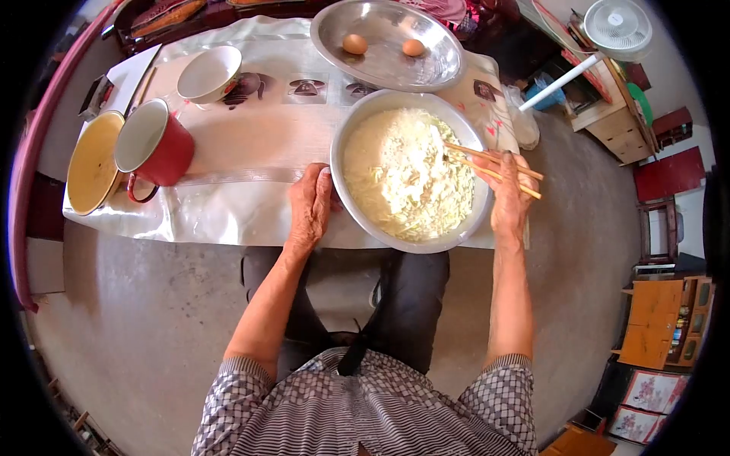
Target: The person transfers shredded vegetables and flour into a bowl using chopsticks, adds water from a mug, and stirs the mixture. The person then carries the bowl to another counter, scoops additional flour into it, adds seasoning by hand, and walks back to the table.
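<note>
A wide metal bowl (347, 207) stands at the table's front edge, holding a pale mixture (403, 178) of flour-like powder and green shreds. My right hand (508, 190) grips a pair of wooden chopsticks (525, 178) over the bowl's right rim, their tips in the mixture. On the bowl's left side, my left hand (310, 204) rests at the table edge close to the rim, its fingers folded together; what they hold, if anything, is hidden. Behind the bowl, a larger steel basin (380, 57) contains two brown eggs (354, 44).
At the left of the table (251, 144) stand a red enamel mug (169, 152), a yellow basin (93, 163) and a white bowl (209, 74). A white fan (617, 26) is beyond the table at the upper right. Wooden cabinets (650, 323) stand at the far right.
</note>
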### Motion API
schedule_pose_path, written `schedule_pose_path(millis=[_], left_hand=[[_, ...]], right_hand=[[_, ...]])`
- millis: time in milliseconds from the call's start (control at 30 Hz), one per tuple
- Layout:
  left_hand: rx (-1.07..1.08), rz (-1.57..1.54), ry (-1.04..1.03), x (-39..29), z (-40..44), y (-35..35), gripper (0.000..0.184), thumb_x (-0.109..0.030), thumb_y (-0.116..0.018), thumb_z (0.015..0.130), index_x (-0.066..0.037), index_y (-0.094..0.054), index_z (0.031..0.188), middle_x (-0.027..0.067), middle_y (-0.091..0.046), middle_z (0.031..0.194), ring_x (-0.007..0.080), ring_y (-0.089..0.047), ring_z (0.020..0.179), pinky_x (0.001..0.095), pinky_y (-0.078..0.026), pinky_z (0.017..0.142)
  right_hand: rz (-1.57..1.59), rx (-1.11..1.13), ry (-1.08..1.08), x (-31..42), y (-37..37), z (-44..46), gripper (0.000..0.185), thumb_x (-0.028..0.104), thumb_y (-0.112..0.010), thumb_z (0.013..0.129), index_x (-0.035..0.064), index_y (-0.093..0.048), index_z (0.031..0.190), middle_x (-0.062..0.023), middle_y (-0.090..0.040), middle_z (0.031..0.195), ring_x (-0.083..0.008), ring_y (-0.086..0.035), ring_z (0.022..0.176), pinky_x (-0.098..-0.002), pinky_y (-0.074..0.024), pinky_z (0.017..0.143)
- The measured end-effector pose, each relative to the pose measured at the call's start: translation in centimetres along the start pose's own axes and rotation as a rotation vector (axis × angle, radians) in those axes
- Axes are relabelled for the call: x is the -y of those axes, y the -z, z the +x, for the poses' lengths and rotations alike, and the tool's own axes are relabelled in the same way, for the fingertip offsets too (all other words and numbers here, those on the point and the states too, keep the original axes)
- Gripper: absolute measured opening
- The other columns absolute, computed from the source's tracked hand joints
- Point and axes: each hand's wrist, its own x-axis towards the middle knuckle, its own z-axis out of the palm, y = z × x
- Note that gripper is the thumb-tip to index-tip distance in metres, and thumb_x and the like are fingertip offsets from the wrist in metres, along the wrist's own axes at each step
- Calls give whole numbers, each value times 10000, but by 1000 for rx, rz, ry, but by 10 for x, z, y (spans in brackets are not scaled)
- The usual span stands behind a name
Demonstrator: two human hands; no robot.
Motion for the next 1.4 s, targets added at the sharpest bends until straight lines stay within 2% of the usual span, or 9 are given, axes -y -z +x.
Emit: schedule_pose_path(millis=[200,333,467,600,767,900,1200,1333,1400], left_hand=[[-10,-21,8,3,0,0,336,-274,-394,941,26,-540,914,72,-549,576,124,-530,465,259,-452,458],[-6,-29,24,3,1,1,344,-289,-393,941,22,-535,909,62,-539,570,120,-522,464,252,-450,456],[5,-143,86,5,1,0,377,-332,-408,933,26,-527,928,52,-538,600,112,-528,498,240,-451,458],[-8,-223,135,-11,11,4,392,-342,-419,926,34,-525,952,47,-545,657,105,-529,529,232,-451,463],[174,-278,152,-22,37,7,259,-222,-524,854,20,-553,942,36,-567,731,101,-509,567,244,-410,464],[124,-325,183,-23,35,5,200,-156,-521,857,35,-532,917,49,-558,732,98,-516,568,235,-423,443],[-112,-430,269,-34,-14,-7,186,-146,-523,856,19,-517,943,65,-577,799,120,-567,651,267,-510,508],[-118,-495,311,-34,-38,-11,153,-131,-501,865,1,-488,941,62,-551,829,138,-580,693,303,-548,554],[-85,-550,339,-39,-49,-13,115,-112,-480,878,-10,-477,931,59,-541,838,148,-586,724,308,-559,593]], right_hand=[[146,141,-127,22,-38,-16,287,202,-490,906,-82,-517,941,-197,-613,864,-240,-649,720,-321,-548,659],[-31,331,110,54,-34,-31,312,220,-467,918,-84,-524,957,-167,-639,735,-233,-646,714,-307,-544,661],[-127,507,89,46,-25,-49,326,250,-468,916,-67,-532,952,-156,-643,721,-233,-650,739,-296,-544,652],[-80,286,11,34,-5,-44,299,236,-474,914,-56,-529,945,-160,-636,748,-229,-651,748,-283,-546,649],[-100,138,71,33,9,-15,349,240,-484,908,-106,-499,950,-189,-639,774,-243,-652,739,-304,-551,677],[41,56,85,16,-9,5,319,237,-494,906,-79,-521,941,-167,-644,782,-240,-651,756,-320,-542,704],[75,443,5,14,-34,-25,326,262,-495,907,-62,-539,918,-153,-631,783,-206,-640,748,-309,-516,704],[-29,434,13,50,8,-30,326,267,-493,907,-55,-533,930,-167,-630,780,-193,-641,717,-302,-525,654],[-70,294,57,63,27,-24,326,268,-487,909,-55,-530,939,-166,-631,789,-196,-642,707,-311,-530,648]])
